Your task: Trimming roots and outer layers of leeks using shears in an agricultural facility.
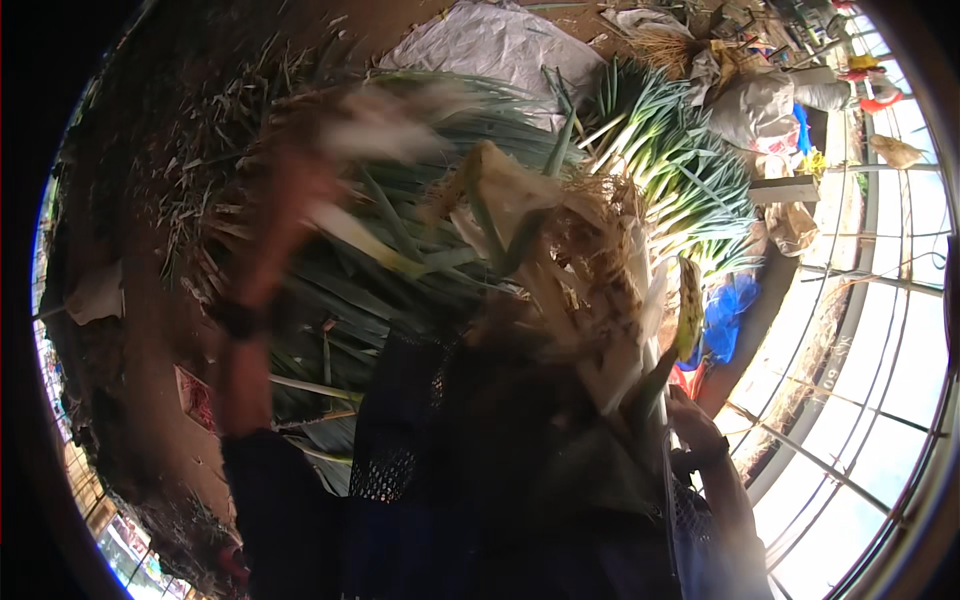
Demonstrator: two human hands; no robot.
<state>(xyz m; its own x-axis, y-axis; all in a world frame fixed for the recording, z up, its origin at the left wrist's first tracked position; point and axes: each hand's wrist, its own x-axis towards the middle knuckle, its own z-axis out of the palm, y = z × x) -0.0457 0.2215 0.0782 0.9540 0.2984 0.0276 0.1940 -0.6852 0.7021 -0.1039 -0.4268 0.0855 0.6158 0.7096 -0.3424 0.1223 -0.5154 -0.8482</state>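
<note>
My left hand (365, 130) is stretched out over a large pile of leeks (350, 285) at the left. Motion smears its fingers and a pale patch beside them, so I cannot tell whether it holds anything. My right hand (690, 418) is low at the right, close to my body, with its fingers curled in and partly hidden. It is beside a clump of leeks with dry, peeling outer leaves (590, 240) in front of me. What the right fingers grip is hidden. A yellowing leaf (690, 310) sticks up just above that hand.
Leeks with pale stems (670, 190) lie fanned out at the far right. A whitish sheet (500, 45) covers ground at the back. Grey sacks (755, 110) and a blue plastic bag (730, 315) are at the right, near a framed translucent wall (850, 400). Leaf scraps (200, 180) litter the left.
</note>
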